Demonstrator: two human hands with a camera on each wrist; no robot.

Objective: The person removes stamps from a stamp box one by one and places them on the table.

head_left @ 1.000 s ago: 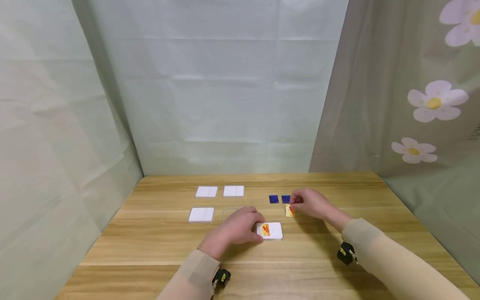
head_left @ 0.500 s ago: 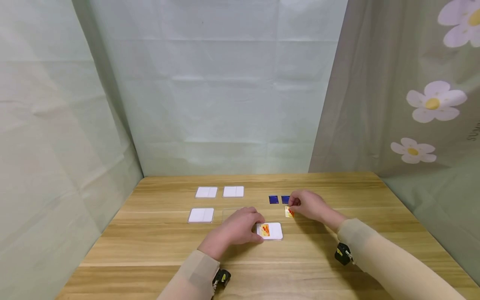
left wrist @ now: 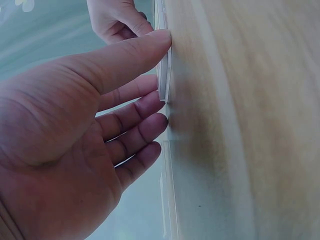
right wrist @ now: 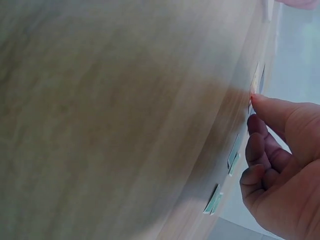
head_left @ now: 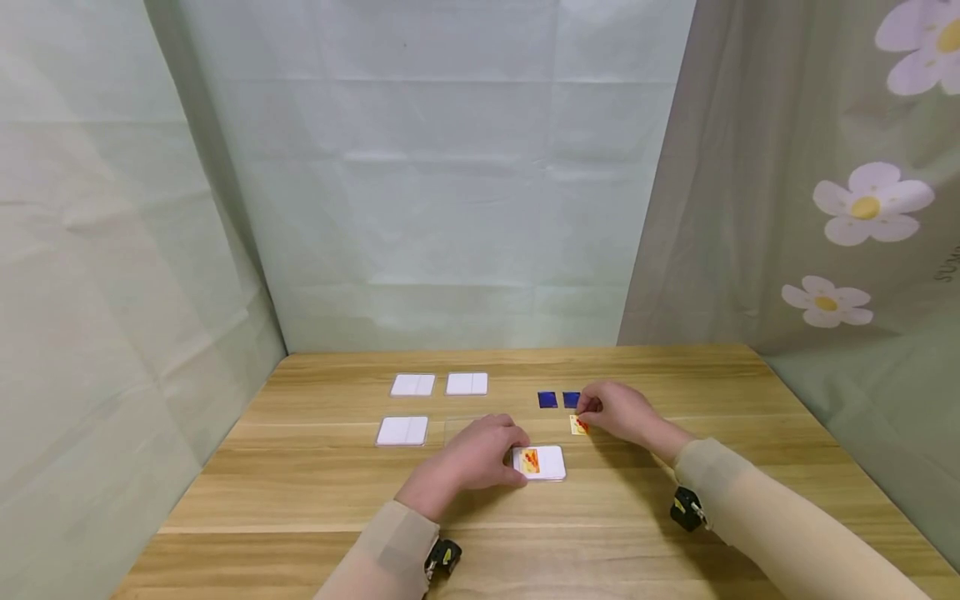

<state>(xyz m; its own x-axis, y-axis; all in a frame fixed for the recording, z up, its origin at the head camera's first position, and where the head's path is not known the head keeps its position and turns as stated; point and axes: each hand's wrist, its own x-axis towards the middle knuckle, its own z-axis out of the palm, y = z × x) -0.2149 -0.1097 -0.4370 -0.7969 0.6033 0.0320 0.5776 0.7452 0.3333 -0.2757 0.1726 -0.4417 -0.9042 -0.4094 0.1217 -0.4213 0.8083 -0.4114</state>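
Observation:
My left hand [head_left: 483, 450] holds a white rectangular card holder [head_left: 551, 462] flat on the table, thumb at its near edge and index finger at its far edge. On the holder's left half lies a small yellow-and-orange picture card [head_left: 529, 461]. In the left wrist view the thumb [left wrist: 150, 45] presses on the thin clear rim of the holder [left wrist: 164, 80], and the other fingers spread beside it. With thumb and fingertips, my right hand [head_left: 618, 410] pinches the upper right corner of a second yellow-and-red picture card [head_left: 577, 425].
Two dark blue small cards [head_left: 547, 400] lie just behind the right hand's card, one partly covered by the fingers. Several white card holders [head_left: 402, 431] lie at the left. A clear sheet [head_left: 457, 427] lies behind the left hand. Small greenish pieces [right wrist: 214, 200] show in the right wrist view.
The right hand has shifted slightly left with the picture card, then stayed almost still. The left hand and the card holder have not moved.

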